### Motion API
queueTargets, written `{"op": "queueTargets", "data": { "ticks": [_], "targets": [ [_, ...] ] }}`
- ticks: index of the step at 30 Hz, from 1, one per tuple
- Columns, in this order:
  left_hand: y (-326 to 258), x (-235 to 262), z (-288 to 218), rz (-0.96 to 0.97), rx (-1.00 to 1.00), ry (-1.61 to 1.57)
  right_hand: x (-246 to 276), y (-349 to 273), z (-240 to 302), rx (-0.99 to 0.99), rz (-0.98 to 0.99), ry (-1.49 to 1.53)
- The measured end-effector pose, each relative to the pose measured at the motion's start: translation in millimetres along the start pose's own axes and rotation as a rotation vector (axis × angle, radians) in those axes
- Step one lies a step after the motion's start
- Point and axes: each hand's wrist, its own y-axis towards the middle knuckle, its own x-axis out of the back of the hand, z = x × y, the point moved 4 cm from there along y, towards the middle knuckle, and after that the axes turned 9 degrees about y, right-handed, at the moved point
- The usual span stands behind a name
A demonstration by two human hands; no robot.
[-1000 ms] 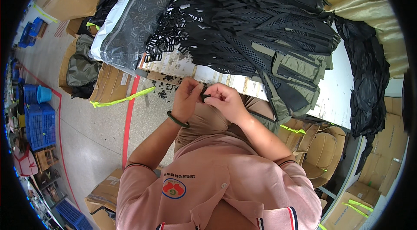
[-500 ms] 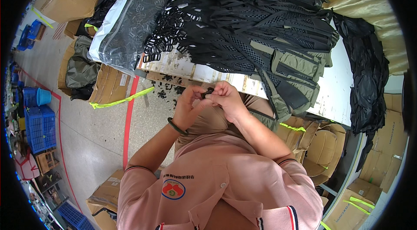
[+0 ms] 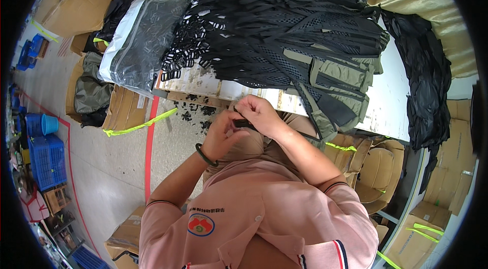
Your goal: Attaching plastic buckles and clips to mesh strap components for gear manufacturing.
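Observation:
Over my lap, just off the table's near edge, both hands come together on a small black piece (image 3: 242, 123), perhaps a buckle with webbing; the fingers hide part of it. My left hand (image 3: 221, 135) grips it between thumb and fingers. My right hand (image 3: 262, 117) is closed in a pinch above it, on what looks like a black strap end. Beyond them, black mesh shoulder straps with olive-green panels (image 3: 343, 76) lie heaped on the table. Loose black buckles (image 3: 189, 45) are scattered by the heap's left side.
A clear plastic bag of black buckles (image 3: 145, 40) lies at the table's left edge (image 3: 188, 80). Open cardboard boxes stand left (image 3: 124, 109) and right (image 3: 378, 172) of me. Black scraps (image 3: 195, 110) litter the floor. Black sheeting (image 3: 422, 81) hangs at the far right.
My right hand has shifted slightly and turned over the black piece, its fingers now pinching above it. My left hand has opened a little wider around the piece, showing more of it.

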Motion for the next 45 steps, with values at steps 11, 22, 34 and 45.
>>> {"op": "queueTargets", "data": {
  "ticks": [11,22,34,45],
  "targets": [
    [-13.0,58.5,34.1,-0.327,0.128,0.631,126.8,-51.0,80.7,0.425,-0.548,-1.443],
    [55.8,15.3,44.1,-0.245,0.599,-0.716,70.0,-131.3,14.8,0.386,-0.129,-1.318],
    [17.5,21.1,34.0,-0.231,0.462,-0.286,6.5,-51.8,34.6,0.436,-0.067,-0.581],
    [59.8,166.6,37.3,-0.287,0.043,1.048,-28.3,1.1,11.4,0.246,0.066,-0.155]
  ]
}}
